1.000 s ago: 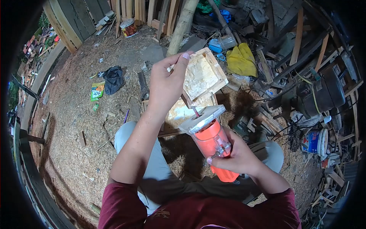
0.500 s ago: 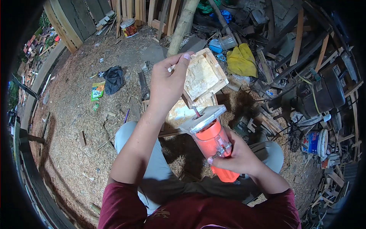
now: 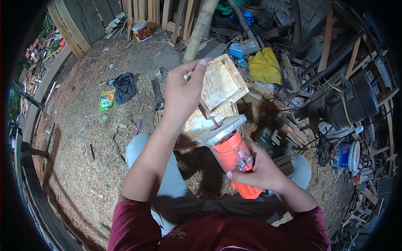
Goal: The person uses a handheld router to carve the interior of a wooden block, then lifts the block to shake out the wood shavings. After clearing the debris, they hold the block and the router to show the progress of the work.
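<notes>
My right hand [image 3: 263,170] is wrapped round the body of an orange trim router [image 3: 230,144], which is tilted with its base plate upward and away from me. A thin bit sticks out of the pale base plate [image 3: 222,130] toward a wooden workpiece [image 3: 222,81]. This piece is a square frame with a recessed, rough pale middle, and its lower edge sits close by the bit. My left hand [image 3: 186,85] grips the workpiece by its left side, thumb along the edge; the other fingers are partly hidden. Below it lies a second wooden box-like piece [image 3: 194,127], partly covered by my wrist and the router.
Wood shavings cover the ground [image 3: 92,167]. A black plastic bag [image 3: 125,88] and green packet [image 3: 107,99] lie at left. A yellow cloth [image 3: 265,67], scrap wood and a white-and-blue bucket [image 3: 346,156] are at right. A bamboo pole [image 3: 200,31] rises ahead.
The wooden workpiece in my left hand has shifted very slightly left and down. The router in my right hand has moved a little up and left.
</notes>
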A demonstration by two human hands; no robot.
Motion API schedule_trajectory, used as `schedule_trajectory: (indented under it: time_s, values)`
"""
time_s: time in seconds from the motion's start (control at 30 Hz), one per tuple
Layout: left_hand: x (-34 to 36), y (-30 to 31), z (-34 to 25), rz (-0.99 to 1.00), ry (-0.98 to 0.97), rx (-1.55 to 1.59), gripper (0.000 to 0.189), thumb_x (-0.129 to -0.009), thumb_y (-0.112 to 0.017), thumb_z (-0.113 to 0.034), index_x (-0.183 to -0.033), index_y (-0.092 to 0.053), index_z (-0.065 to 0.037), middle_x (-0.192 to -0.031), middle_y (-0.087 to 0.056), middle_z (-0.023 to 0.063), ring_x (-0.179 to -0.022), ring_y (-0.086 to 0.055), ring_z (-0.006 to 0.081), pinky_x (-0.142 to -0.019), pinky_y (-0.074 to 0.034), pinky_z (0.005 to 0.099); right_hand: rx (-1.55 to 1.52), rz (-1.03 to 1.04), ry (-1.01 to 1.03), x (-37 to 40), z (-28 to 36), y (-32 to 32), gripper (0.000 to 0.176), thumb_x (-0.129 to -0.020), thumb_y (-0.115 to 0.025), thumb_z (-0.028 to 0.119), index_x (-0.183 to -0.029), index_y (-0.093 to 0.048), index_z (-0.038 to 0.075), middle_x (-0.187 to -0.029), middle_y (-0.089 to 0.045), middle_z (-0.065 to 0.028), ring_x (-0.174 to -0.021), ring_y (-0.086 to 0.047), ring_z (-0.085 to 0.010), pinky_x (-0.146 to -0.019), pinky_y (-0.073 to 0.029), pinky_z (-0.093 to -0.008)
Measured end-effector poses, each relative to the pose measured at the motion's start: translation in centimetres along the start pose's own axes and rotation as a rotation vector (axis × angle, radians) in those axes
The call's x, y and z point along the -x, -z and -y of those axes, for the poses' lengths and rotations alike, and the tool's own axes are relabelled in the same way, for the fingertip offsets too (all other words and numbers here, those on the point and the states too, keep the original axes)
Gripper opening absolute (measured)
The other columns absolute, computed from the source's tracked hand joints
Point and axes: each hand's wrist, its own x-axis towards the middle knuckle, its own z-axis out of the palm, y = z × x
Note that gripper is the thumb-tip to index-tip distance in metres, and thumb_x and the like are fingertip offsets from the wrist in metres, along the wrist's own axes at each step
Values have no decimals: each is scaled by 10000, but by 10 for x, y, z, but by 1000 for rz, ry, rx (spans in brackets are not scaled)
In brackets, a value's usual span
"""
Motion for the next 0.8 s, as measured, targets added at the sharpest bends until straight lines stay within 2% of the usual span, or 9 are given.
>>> schedule_trajectory:
  time_s: [0.33,0.8]
  values:
    - [-1,-1,2,-3,-56,-49,328,-1098,-654,-260,-1208,-807,8,-1016,-814,122,-963,-694,110,-882,-554,307,-38,15,16,1,-2,-2,682,-849,-898,111,-1412,-530,0,-1224,-658,-47,-1103,-634,-110,-993,-536,-333]
    - [-1,0,6,-5,-24,-29,341,-1099,-646,-267,-1220,-802,10,-1011,-814,138,-958,-697,116,-879,-555,312,-31,17,-12,-1,-2,3,681,-852,-903,123,-1410,-533,-8,-1227,-662,-52,-1114,-634,-112,-1006,-528,-330]
